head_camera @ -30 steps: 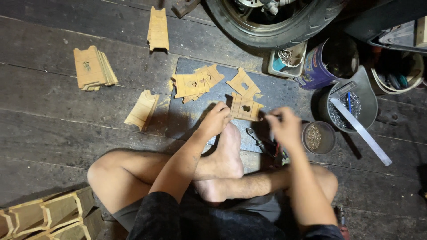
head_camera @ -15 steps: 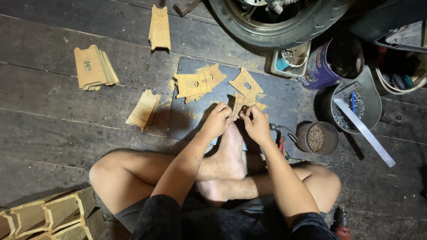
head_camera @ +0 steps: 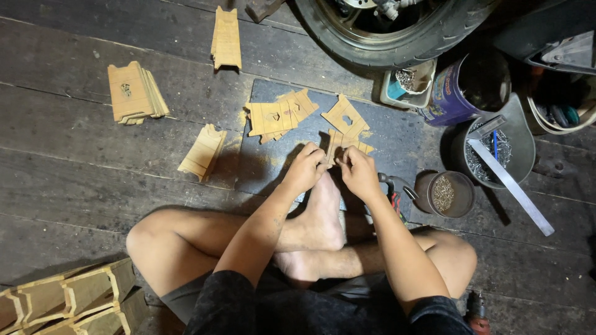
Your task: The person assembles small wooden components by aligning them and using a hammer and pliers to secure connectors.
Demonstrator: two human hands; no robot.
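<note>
a flat tan notched wooden piece [head_camera: 343, 144] lies on a dark rectangular mat [head_camera: 267, 167] on the worn plank floor [head_camera: 74, 167], just past the person's bare foot. the left hand [head_camera: 304, 167] and right hand [head_camera: 359, 172] both pinch its near edge, fingers curled onto it. more cut wooden pieces [head_camera: 279, 115] lie fanned on the mat; a stack of them [head_camera: 133, 93] sits well apart to the left. a small brown tin of nails [head_camera: 444, 193] stands near the right hand, a black tyre [head_camera: 385, 37] beyond.
</note>
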